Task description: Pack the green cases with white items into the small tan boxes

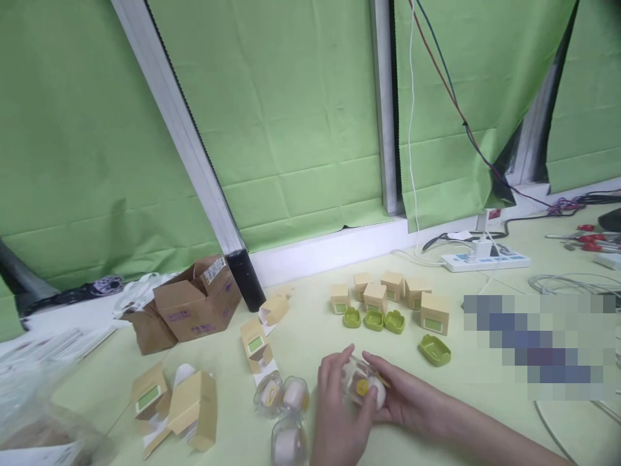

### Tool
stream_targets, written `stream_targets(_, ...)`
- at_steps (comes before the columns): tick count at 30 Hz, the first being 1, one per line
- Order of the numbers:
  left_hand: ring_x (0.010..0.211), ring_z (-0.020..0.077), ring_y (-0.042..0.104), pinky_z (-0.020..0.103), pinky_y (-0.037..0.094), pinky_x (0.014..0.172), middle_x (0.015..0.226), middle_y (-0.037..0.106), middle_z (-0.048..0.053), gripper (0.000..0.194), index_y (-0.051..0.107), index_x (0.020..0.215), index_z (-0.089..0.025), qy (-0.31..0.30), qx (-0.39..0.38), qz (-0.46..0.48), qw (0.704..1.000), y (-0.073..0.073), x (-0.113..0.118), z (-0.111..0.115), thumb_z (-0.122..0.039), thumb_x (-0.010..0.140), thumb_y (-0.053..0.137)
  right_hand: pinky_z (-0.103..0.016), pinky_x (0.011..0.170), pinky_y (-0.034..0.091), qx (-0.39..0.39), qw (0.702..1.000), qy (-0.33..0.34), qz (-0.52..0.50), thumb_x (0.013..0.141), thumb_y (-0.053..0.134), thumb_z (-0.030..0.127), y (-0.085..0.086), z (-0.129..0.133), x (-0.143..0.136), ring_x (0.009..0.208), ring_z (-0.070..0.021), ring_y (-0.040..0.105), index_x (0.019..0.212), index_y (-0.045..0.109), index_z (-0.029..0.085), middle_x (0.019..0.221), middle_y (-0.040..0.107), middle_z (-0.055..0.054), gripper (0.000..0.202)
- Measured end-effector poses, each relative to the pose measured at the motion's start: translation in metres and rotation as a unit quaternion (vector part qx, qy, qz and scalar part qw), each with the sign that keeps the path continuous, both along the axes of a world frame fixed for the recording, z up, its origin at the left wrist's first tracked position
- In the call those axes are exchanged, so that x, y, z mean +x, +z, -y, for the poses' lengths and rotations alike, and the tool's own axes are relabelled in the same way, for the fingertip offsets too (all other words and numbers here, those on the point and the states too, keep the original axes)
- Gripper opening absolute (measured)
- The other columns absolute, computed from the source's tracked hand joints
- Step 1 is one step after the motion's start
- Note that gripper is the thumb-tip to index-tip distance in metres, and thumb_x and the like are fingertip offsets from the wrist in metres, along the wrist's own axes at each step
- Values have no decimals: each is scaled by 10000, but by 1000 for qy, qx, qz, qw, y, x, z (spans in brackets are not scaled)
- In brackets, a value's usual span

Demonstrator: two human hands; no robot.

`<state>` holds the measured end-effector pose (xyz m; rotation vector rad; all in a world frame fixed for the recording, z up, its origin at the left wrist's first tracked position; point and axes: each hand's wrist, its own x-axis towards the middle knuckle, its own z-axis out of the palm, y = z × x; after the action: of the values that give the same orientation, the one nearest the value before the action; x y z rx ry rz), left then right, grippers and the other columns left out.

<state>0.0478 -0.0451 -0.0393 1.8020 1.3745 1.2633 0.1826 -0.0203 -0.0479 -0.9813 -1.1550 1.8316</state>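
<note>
My left hand (pixel 337 411) and my right hand (pixel 407 398) both grip a small clear plastic case (pixel 356 375) from its two sides. A yellow round part and a white rounded piece (pixel 376 391) show at the case; whether the white piece is inside it, I cannot tell. Left of my hands sit three similar clear cases with pale contents, one of them nearest the front (pixel 287 446). Beyond my hands lie several green trays, among them a larger-looking one (pixel 435 350) to the right. Several small tan boxes (pixel 434 314) stand behind the trays.
Opened tan boxes (pixel 194 408) lie at the left. Behind them are a brown cardboard carton (pixel 196 301) and a black cylinder (pixel 246 279). A white power strip (pixel 485 259) with cables sits at the back right. Clear plastic bagging (pixel 43 421) fills the front left corner.
</note>
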Motion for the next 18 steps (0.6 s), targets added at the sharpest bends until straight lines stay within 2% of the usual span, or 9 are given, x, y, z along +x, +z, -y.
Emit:
stream_targets(2,971,225,535,387,429,858,1028,501,59,362,450,1020,-234,11,-20,84,996,-3,-2,-4,-332,713,616,-273,581,513,90,985,-52,140,867,338,549,4,-7,6,606,-146,623,747,527,179,660,615,-23,433)
stream_targets(4,907,206,570,364,452,805,962,509,37,371,406,955,-237,-6,-65,168,984,-10,-3,-9,-363,697,640,-265,525,484,141,962,-87,219,861,350,535,9,-17,19,540,-146,591,652,488,190,587,577,-7,427)
stream_targets(6,952,204,567,356,444,825,988,514,47,388,404,983,-236,-30,-106,200,974,-18,-1,-12,-374,707,639,-271,527,462,178,934,-118,287,862,368,504,15,-27,35,551,-160,585,625,479,197,593,572,-9,403)
stream_targets(10,1163,220,440,380,320,996,1158,479,92,388,454,1104,-214,-71,-128,108,983,-28,3,-11,-306,752,587,-306,583,425,234,846,-161,451,842,479,356,17,-47,60,678,-232,615,772,588,200,669,624,-51,203)
stream_targets(13,1179,260,413,420,287,1012,1148,510,92,414,494,1077,-210,-73,-153,28,985,-29,4,-8,-286,693,629,-338,631,422,238,793,-161,537,815,534,220,12,-56,63,740,-256,624,816,622,173,693,649,-89,100)
stream_targets(16,1119,269,469,420,333,972,1131,533,110,493,462,1123,-194,-61,-181,14,982,-29,2,-7,-298,675,638,-349,653,433,236,772,-148,571,812,546,192,11,-57,59,740,-231,624,745,624,142,725,656,-96,114)
stream_targets(18,1164,267,439,417,316,992,1204,498,127,586,400,1206,-193,-52,-180,19,982,-28,2,-6,-296,679,634,-341,618,431,240,778,-134,565,797,548,194,17,-51,56,732,-246,629,691,627,150,736,663,-110,139)
